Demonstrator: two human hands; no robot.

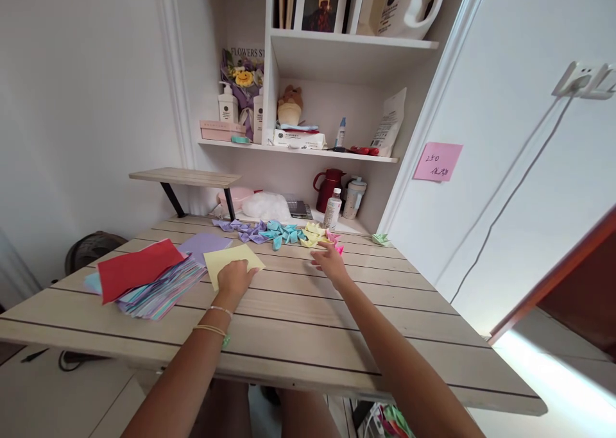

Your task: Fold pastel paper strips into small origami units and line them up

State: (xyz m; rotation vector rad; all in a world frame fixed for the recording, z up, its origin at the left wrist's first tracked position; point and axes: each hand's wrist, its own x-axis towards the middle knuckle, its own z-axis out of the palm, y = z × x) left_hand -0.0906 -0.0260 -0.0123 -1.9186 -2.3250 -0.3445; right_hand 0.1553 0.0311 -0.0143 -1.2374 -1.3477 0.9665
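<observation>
My left grip (235, 277) lies flat, palm down, on the near edge of the yellow sheet (222, 258), with nothing pinched (the sheet lies flat on the surface (337, 335)). Just left of that grip is a purple sheet (205, 241), then a red sheet (137, 268) on top of a fanned stack of coloured paper (161, 294). My right grip (330, 263) is open, fingers spread, holding nothing. Its fingertips are just short of the pink folded piece (339, 245); I can't tell if they touch. Beyond both grips a row of folded paper pieces (269, 231) runs purple, blue, yellow, ending by the pink one. A white bottle (332, 210) stands just behind the row. A green folded piece (380, 238) sits alone, right of my right grip and farther out.
</observation>
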